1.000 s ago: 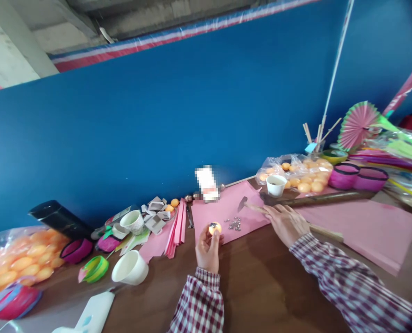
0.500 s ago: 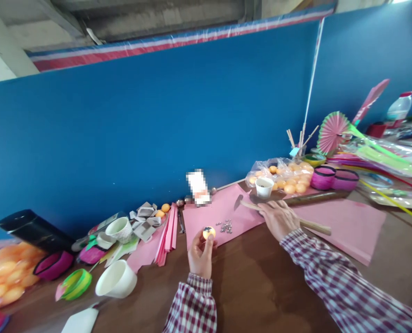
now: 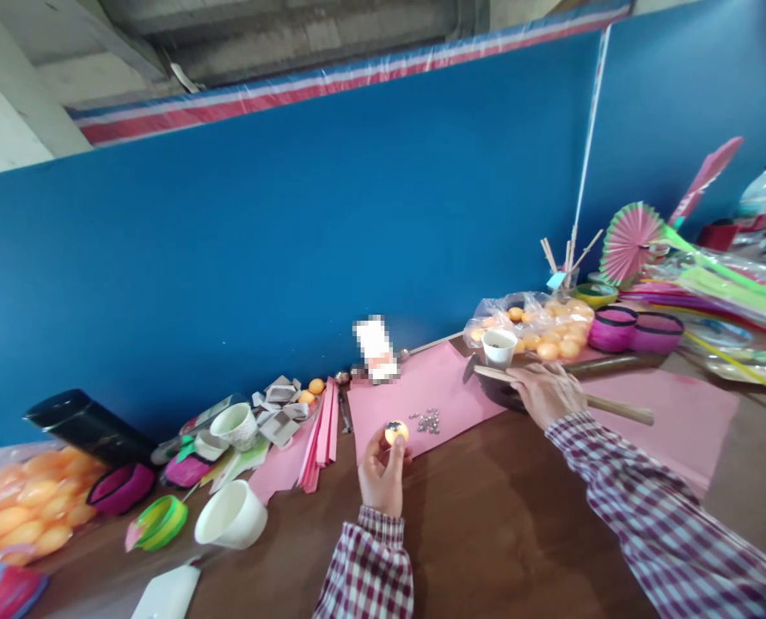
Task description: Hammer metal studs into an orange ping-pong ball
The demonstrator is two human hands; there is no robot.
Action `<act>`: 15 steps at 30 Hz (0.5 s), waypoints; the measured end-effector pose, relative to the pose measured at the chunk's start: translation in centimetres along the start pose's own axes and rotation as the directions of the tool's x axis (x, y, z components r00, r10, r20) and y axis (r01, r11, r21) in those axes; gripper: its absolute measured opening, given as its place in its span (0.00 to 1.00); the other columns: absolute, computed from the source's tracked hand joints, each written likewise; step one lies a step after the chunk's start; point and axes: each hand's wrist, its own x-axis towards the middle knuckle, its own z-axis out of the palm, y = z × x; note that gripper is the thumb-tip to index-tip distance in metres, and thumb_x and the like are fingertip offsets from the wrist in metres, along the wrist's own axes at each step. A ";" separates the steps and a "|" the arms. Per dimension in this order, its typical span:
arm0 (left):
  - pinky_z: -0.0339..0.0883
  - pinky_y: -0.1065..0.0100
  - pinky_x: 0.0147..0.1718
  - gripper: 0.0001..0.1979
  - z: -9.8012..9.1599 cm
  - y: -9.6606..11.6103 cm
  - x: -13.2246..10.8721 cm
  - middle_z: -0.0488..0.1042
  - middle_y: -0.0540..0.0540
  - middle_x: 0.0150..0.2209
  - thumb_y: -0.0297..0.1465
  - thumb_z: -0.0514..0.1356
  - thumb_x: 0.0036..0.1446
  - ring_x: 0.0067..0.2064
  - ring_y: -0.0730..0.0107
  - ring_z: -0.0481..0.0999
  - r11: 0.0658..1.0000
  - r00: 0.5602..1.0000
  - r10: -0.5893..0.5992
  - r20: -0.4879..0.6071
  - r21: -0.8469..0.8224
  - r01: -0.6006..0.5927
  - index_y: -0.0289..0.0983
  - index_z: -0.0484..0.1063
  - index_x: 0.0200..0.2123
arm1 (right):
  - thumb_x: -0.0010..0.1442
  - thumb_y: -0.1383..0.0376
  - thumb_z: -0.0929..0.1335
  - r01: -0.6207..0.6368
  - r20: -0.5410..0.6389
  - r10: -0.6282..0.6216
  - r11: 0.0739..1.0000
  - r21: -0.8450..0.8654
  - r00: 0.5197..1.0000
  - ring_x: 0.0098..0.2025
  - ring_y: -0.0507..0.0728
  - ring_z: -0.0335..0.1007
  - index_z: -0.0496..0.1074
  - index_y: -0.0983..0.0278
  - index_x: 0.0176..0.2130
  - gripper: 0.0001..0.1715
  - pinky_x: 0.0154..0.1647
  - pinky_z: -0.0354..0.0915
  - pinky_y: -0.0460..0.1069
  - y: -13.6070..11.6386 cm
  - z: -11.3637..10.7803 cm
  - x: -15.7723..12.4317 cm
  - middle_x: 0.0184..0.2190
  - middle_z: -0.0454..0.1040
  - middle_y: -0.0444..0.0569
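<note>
Between the thumb and fingers of my left hand (image 3: pixel 383 473) is a small orange ball (image 3: pixel 396 432), a table-tennis ball by its look, with a dark star-like patch on top. Just right of it, a scatter of small silvery metal pieces (image 3: pixel 429 420) lies on a pink sheet (image 3: pixel 414 378). My right hand (image 3: pixel 548 394) is closed from above over the wooden handle of a hammer (image 3: pixel 618 407). The hammer's dark head points left, above the pink sheet's right side. The fingers' undersides are hidden.
Behind the hammer stand a white cup (image 3: pixel 499 347) and a clear bag of orange balls (image 3: pixel 566 335). At left are a white bowl (image 3: pixel 231 516), pink paper strips (image 3: pixel 321 438) and another bag of balls (image 3: pixel 31 507). A blue partition (image 3: pixel 279 232) rises behind the table.
My right hand and the hammer have moved right together. My left hand keeps the ball in about the same place. The whole view has shifted slightly.
</note>
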 end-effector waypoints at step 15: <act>0.70 0.69 0.23 0.25 0.3 0.3 -0.1 0.73 0.42 0.33 0.37 0.63 0.39 0.26 0.71 0.73 1.000 1.000 0.012 -0.019 0.023 -0.012 0.30 0.67 0.41 | 0.57 0.60 0.56 -0.099 0.118 0.096 0.995 0.014 0.988 0.41 0.60 0.59 0.68 0.51 0.42 0.17 0.36 0.53 0.53 0.1 0.1 0.1 0.39 0.70 0.46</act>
